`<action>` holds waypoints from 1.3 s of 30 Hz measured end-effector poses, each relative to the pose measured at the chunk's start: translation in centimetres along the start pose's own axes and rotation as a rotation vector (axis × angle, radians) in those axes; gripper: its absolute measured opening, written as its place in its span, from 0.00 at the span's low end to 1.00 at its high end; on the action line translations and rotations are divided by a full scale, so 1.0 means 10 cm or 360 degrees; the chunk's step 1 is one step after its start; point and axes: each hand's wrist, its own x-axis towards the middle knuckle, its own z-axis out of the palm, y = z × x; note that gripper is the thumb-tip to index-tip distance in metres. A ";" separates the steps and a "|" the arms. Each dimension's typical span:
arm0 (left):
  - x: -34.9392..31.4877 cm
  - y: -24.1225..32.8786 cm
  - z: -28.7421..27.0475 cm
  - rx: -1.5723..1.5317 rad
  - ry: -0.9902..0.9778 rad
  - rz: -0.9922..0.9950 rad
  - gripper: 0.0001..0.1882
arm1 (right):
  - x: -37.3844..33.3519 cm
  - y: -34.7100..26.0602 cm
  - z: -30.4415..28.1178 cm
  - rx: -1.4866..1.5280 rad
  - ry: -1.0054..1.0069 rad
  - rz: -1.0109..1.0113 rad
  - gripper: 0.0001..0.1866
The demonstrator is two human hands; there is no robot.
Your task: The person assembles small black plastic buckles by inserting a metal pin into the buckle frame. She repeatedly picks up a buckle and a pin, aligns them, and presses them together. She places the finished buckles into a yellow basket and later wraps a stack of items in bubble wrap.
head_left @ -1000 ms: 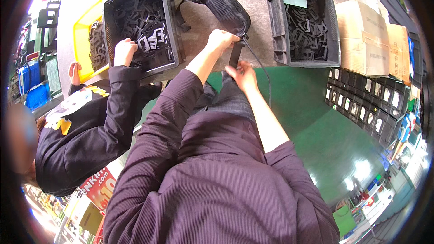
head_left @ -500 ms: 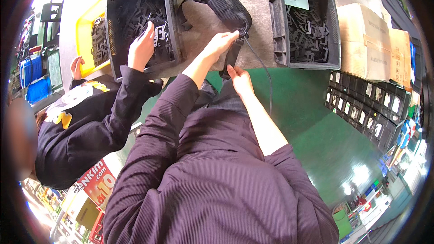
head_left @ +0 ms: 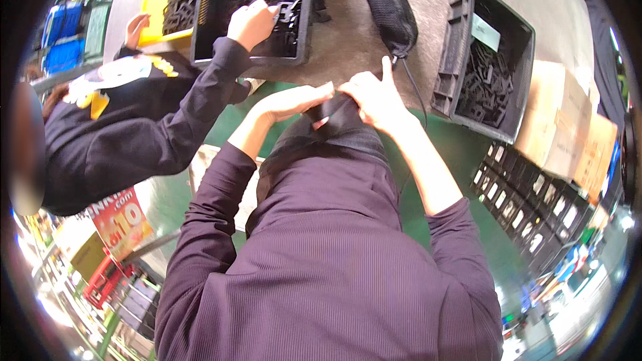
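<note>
In front of my waist, my right hand (head_left: 380,101) has its fingers curled round a black strap (head_left: 342,112), with one finger pointing up. Close on its left is my left hand (head_left: 294,103), fingers stretched out together and their tips near the right hand's knuckles. Dark material lies just under the left fingers; whether they touch it is hard to see. A black mesh bag (head_left: 393,17) rests on the table beyond my hands, and a thin dark cable (head_left: 416,87) hangs from its near end.
A co-worker's hand (head_left: 253,25) reaches into a black crate (head_left: 306,27) of dark plastic parts at left. Beside it stands a yellow bin (head_left: 155,7). At right are another black crate (head_left: 449,60) and cardboard boxes (head_left: 554,117). Green floor (head_left: 455,194) shows below the table.
Both my hands have come closer to my waist, and the left has left the bag. The right has moved up and right in the picture. The view has shifted; the co-worker's hand is deeper in the crate.
</note>
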 end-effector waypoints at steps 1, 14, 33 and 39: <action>-0.14 0.01 -0.05 0.0055 -0.0195 -0.0080 0.25 | 0.06 0.07 -0.06 0.0022 -0.0186 0.0020 0.19; -1.93 -0.71 0.16 -0.0373 0.0230 0.0084 0.19 | 0.33 0.36 -0.05 -0.0354 -0.0340 -0.0310 0.13; -2.13 -0.64 1.30 -0.1252 0.1319 0.0978 0.20 | 0.39 -1.74 -0.60 0.1291 -0.0468 -0.0637 0.15; -2.03 -0.71 1.37 -0.1566 0.1286 0.1230 0.26 | 0.33 -1.74 -0.62 0.1498 -0.0384 -0.0375 0.14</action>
